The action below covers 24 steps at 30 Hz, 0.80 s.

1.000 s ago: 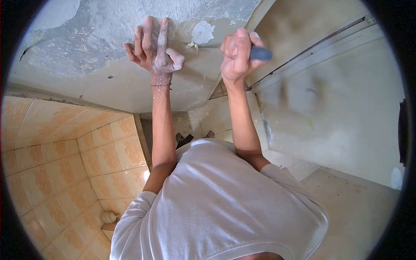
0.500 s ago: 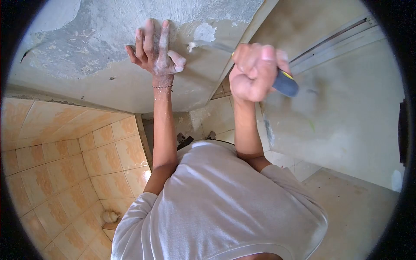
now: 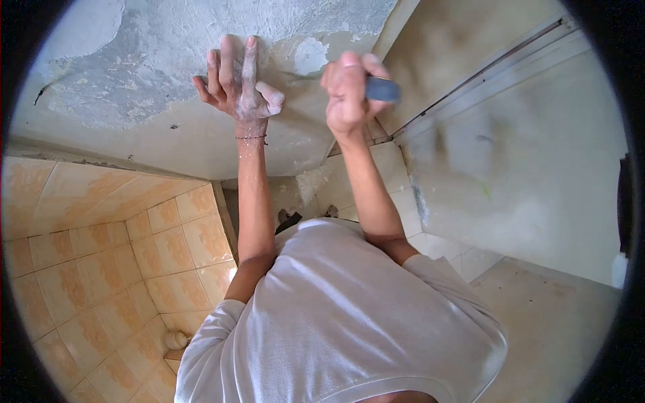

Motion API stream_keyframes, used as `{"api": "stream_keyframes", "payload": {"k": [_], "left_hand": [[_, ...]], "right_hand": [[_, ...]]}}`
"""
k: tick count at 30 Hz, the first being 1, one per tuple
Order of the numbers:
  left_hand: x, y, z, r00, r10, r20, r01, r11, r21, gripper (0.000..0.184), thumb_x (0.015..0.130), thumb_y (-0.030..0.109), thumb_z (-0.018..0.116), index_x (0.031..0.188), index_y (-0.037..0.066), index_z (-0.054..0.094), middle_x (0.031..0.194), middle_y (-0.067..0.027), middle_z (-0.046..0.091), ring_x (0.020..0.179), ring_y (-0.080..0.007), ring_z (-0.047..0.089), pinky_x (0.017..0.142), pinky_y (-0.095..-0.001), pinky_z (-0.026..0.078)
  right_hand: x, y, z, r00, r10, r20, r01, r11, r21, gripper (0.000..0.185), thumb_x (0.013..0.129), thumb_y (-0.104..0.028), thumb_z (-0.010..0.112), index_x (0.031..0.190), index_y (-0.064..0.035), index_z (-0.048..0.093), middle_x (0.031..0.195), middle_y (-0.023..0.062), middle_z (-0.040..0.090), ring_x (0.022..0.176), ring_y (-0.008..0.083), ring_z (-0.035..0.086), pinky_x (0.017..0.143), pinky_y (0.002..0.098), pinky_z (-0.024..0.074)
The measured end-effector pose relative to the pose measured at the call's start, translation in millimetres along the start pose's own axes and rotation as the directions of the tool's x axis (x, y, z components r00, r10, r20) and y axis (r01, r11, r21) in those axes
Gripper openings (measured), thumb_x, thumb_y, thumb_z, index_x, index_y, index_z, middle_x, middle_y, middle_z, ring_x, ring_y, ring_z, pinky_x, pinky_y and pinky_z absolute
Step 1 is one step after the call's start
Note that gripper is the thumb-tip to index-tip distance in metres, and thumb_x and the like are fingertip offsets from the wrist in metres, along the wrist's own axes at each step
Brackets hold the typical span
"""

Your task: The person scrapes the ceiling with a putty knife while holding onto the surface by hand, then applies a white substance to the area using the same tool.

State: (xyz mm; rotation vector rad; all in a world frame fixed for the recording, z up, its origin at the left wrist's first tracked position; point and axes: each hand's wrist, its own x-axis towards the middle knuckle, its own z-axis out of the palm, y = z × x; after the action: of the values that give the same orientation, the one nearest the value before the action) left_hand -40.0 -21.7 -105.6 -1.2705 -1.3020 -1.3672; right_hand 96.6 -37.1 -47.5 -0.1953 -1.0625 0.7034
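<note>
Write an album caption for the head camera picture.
Dusty left fingers spread against a patchy wall, right fingers wrapped around a dark handle.

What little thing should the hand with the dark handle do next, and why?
The right hand should probably push its dark-handled tool a little along the wall, because it grips the tool and smooth coating borders the rough grey patch.

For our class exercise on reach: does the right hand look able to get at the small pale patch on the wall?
Probably yes: the pale patch appears close by, with nothing visible blocking it, though the right hand grips a dark handle.
</note>
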Motion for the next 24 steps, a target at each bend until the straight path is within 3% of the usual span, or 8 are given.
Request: {"api": "stream_keyframes", "payload": {"k": [3,6,10,13,16,19,22,24], "left_hand": [[1,4,-4,0.994,-0.078,0.082,0.075,0.997,0.035,0.077,0.09,0.068,0.009,0.12,0.026,0.065,0.134,-0.0032,0.054,0.133,-0.0202,0.038,0.118,-0.0431,0.008],[0,-2,0,1.0,0.02,-0.012,-0.02,1.0,-0.004,0.074,0.091,0.066,0.011,0.121,0.026,0.065,0.134,-0.0033,0.054,0.133,-0.0202,0.038,0.118,-0.0431,0.008],[2,-1,1,1.0,0.016,-0.017,-0.017,1.0,-0.014,0.07,0.091,0.062,0.013,0.121,0.026,0.065,0.134,-0.0035,0.055,0.133,-0.0204,0.038,0.118,-0.043,0.008],[1,1,-2,1.0,-0.002,-0.002,0.002,1.0,0.004,0.07,0.091,0.062,0.014,0.121,0.026,0.065,0.133,-0.0031,0.055,0.133,-0.0202,0.038,0.118,-0.0428,0.008],[-1,3,-4,0.998,-0.054,0.034,0.054,0.998,-0.009,0.067,0.091,0.059,0.016,0.121,0.025,0.065,0.134,-0.0029,0.055,0.133,-0.0203,0.038,0.118,-0.0427,0.008],[1,-1,0,1.0,-0.004,-0.003,0.004,1.0,-0.012,0.063,0.09,0.055,0.019,0.122,0.025,0.065,0.134,-0.0031,0.055,0.133,-0.0205,0.038,0.118,-0.0425,0.008],[0,0,0,1.0,0.002,-0.024,-0.002,1.0,-0.031,0.062,0.089,0.053,0.021,0.122,0.025,0.065,0.134,-0.0028,0.055,0.133,-0.0204,0.038,0.118,-0.0421,0.008],[0,-1,0,1.0,-0.011,0.007,0.011,1.0,-0.01,0.064,0.089,0.057,0.019,0.122,0.026,0.065,0.134,-0.0024,0.055,0.133,-0.02,0.038,0.118,-0.0419,0.007]], "right_hand": [[1,-24,-6,0.996,0.09,0.019,-0.09,0.995,-0.036,0.028,0.089,-0.005,0.049,0.066,-0.0086,0.034,0.048,-0.0015,0.032,0.037,0.0089,0.028,0.036,0.0275,0.0253],[16,-50,1,1.0,0.012,0.014,-0.016,0.948,0.317,0.025,0.091,-0.008,0.048,0.069,-0.0088,0.036,0.049,-0.0014,0.034,0.037,0.0087,0.029,0.036,0.0271,0.0249],[3,-3,-13,0.997,-0.043,0.057,0.052,0.982,-0.181,0.025,0.088,-0.007,0.049,0.066,-0.0092,0.037,0.05,-0.0008,0.033,0.037,0.0088,0.03,0.036,0.0269,0.0274],[-8,5,-16,0.983,0.184,0.003,-0.184,0.983,0.007,0.033,0.086,-0.006,0.057,0.057,-0.0082,0.041,0.048,0.0003,0.047,0.041,0.008,0.043,0.04,0.0242,0.0308],[20,-57,2,0.996,0.037,-0.075,-0.025,0.987,0.159,0.029,0.083,-0.005,0.05,0.061,-0.0105,0.032,0.047,-0.0021,0.029,0.036,0.0092,0.024,0.036,0.0252,0.0259],[33,-73,-1,0.995,-0.101,0.028,0.091,0.967,0.238,0.028,0.081,-0.006,0.05,0.061,-0.0097,0.031,0.047,-0.0012,0.028,0.036,0.0097,0.027,0.036,0.0256,0.0279],[18,-16,-11,0.969,-0.23,-0.09,0.204,0.951,-0.233,0.014,0.082,-0.004,0.051,0.069,-0.0058,0.045,0.049,-0.0008,0.037,0.037,0.0088,0.025,0.037,0.0252,0.0242],[15,-19,-9,0.991,0.066,-0.114,-0.064,0.998,0.026,0.008,0.081,-0.002,0.051,0.074,-0.0047,0.048,0.05,-0.0006,0.039,0.038,0.0083,0.027,0.037,0.0257,0.0257]]}}
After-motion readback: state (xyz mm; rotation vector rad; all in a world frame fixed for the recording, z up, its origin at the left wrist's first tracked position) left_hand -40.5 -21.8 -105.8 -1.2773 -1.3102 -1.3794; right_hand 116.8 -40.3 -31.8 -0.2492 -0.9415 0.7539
